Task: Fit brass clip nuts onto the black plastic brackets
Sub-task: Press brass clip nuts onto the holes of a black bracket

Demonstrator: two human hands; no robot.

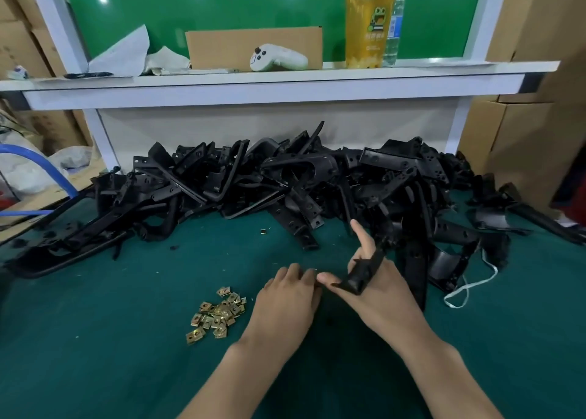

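Note:
My right hand (377,291) holds a black plastic bracket (364,272) between thumb and fingers, with the index finger pointing up. My left hand (288,298) is right beside it, its fingertips pinching something small at the bracket's lower end; a sliver of metal shows there, too small to tell. A small heap of brass clip nuts (218,315) lies on the green mat to the left of my left hand. One loose clip nut (263,232) lies nearer the pile. A large pile of black brackets (285,180) stretches across the back of the mat.
The work surface is a green mat (126,355). A white shelf (269,82) above the pile carries a cardboard box (253,47), a white controller (279,58), a yellow drink cup (367,22) and a water bottle. A white cord (469,287) lies at the right. Cardboard boxes stand at both sides.

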